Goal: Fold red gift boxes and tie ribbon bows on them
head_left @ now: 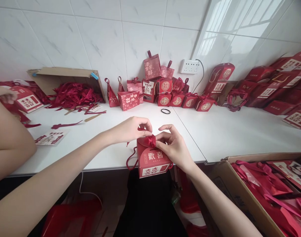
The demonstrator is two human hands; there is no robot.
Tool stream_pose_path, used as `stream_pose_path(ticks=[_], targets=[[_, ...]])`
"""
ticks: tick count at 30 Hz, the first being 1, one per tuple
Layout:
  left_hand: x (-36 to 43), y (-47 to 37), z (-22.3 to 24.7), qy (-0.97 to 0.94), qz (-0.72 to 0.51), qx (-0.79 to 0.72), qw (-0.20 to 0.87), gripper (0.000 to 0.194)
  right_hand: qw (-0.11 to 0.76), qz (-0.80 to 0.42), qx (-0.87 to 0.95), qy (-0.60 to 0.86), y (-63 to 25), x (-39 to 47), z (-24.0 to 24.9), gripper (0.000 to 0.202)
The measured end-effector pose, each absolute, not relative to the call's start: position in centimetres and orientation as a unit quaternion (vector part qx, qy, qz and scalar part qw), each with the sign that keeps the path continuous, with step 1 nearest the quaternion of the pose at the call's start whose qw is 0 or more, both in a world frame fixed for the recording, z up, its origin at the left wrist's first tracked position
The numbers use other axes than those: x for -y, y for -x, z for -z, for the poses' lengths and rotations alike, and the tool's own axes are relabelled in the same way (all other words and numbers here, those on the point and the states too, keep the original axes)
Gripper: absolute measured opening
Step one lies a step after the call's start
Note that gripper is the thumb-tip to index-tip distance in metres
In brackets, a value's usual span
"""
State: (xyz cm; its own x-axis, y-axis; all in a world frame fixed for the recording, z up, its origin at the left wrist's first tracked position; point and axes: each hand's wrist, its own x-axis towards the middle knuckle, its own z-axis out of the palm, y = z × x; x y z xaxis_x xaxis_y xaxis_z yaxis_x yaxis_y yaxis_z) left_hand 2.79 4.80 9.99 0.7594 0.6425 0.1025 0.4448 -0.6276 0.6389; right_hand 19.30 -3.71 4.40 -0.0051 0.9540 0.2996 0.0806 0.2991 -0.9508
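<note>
A red gift box (150, 157) with pale lettering and a white label stands at the table's front edge, its near side jutting slightly past it. On its top sits a bunched red ribbon (150, 141). My left hand (138, 127) pinches a part of that ribbon from the left, fingers closed. From the right, my right hand (172, 141) has thumb and fingers closed on the ribbon's knot, with the index finger raised. A red cord handle (131, 160) loops out at the box's left side. The ribbon's far side is hidden by my fingers.
Loose red ribbons (71, 93) spill from a tipped cardboard box (66, 73). Small red boxes (176, 98) line the wall by a power strip (190, 66). An open carton (227, 171) of ribboned boxes stands at right. A co-worker's arm (12, 141) is at left.
</note>
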Motion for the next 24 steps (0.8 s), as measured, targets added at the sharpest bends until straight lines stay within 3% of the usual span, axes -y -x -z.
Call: stream_pose_path(ticks=[7,15,24], targets=[[-2.0,-1.9,-7.6,-0.886,-0.243,-0.28,0.278,0.013,0.568,-0.365,0.593,0.438,-19.2,3.7,-4.0,0.021],[0.2,-2.7,-6.2,-0.829,-0.317,-0.349,0.302,0.02,0.582,-0.333,0.586,0.454,-19.0,3.8,-4.0,0.014],[0.0,-3.0,-4.9,-0.715,-0.359,-0.324,0.505,0.02,0.542,-0.343,0.622,0.449,-19.6,3.8,-4.7,0.006]])
